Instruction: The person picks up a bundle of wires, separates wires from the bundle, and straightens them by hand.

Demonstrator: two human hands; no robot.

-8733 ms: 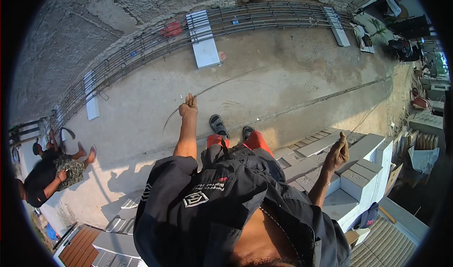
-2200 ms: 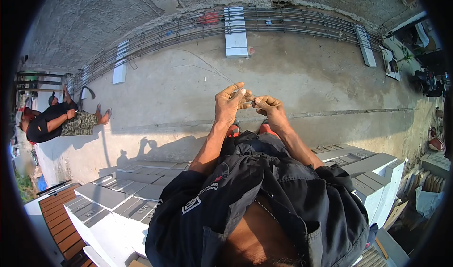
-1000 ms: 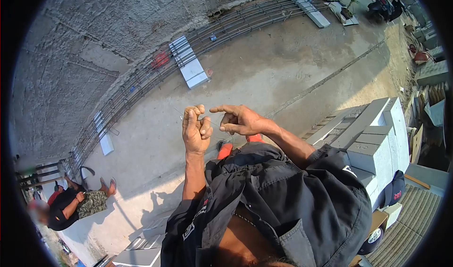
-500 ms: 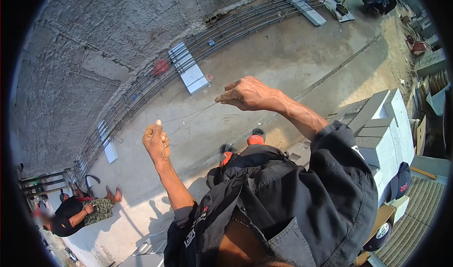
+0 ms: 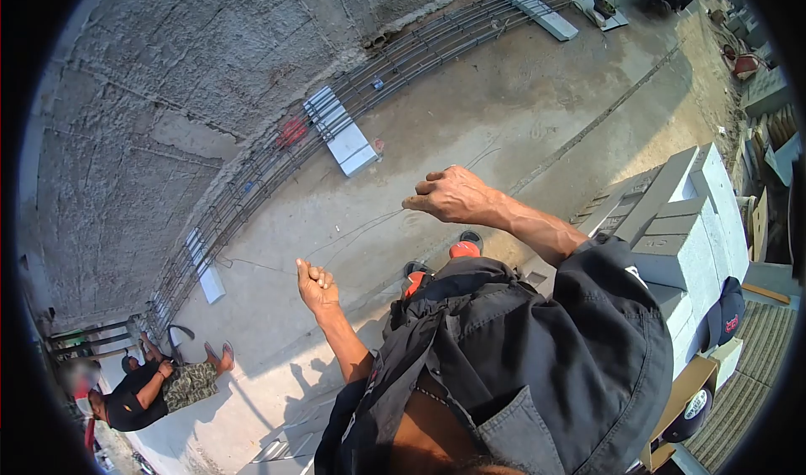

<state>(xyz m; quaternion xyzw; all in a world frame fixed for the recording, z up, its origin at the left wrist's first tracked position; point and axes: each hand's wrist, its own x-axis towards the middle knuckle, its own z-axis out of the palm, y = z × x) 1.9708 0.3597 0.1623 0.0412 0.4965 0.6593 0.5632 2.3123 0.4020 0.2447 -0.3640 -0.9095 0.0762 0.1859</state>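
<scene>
Thin dark wire [image 5: 361, 227] stretches between my two hands above the concrete floor. My left hand [image 5: 317, 287] is closed on it, with the thumb on top, and a loose end sticks out to the left. My right hand [image 5: 445, 196] sits higher and further right, its fingers pinched on the other part of the wire. Another end of wire rises past the right knuckles. Both feet, in dark sandals, stand below the wire.
A long rebar cage [image 5: 403, 55] lies along the wall on white blocks [image 5: 342, 135]. Stacked light blocks [image 5: 684, 236] stand at my right. Caps and a cardboard box [image 5: 678, 398] are beside them. A person [image 5: 143, 395] in camouflage shorts is at the lower left.
From being close together, my hands have moved apart with the wire drawn between them. Over the last half second, my left hand has shifted right and down, and my right hand slightly down.
</scene>
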